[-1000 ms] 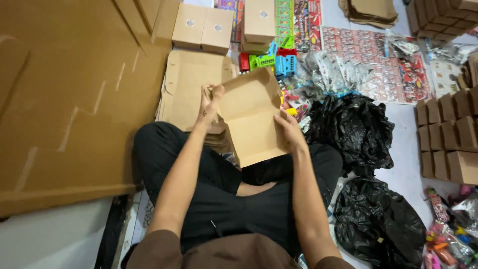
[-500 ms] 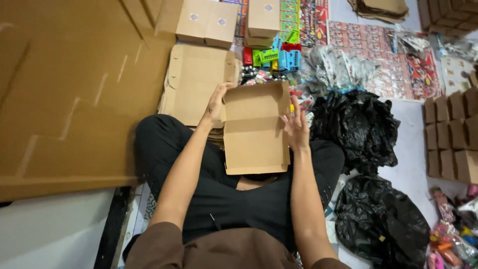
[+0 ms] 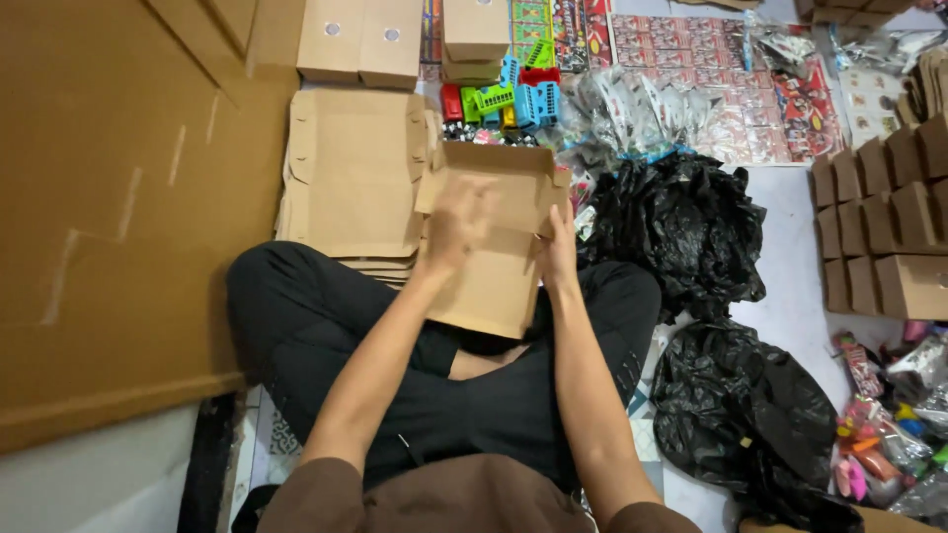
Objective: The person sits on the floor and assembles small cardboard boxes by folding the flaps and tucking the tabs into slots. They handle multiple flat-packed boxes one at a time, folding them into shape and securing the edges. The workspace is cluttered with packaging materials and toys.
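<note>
Cardboard box blank (image 3: pixel 491 252), flat and partly folded, lies over the person's crossed legs, its far flap raised toward the toys. The left hand (image 3: pixel 456 225) rests spread on top of the blank, blurred, palm down, pressing rather than gripping. The right hand (image 3: pixel 559 249) holds the blank's right edge, fingers curled around the side panel. Just to the left of the blank, touching its edge, sits a stack of flat blanks (image 3: pixel 348 178) on the floor. Beyond that stack stand two closed small boxes (image 3: pixel 359 39) side by side, and another small box (image 3: pixel 476 32) near them. Between these and the held blank lie plastic toy vehicles (image 3: pixel 504 99) in red, green and blue. To the right of the blank, crumpled black plastic bags (image 3: pixel 686 227) spread across the floor, with more black bags (image 3: pixel 760 415) nearer the person. Folded boxes (image 3: pixel 884 217) stand in rows along the right edge of the floor. A large cardboard sheet (image 3: pixel 109 197) fills the left side.
</note>
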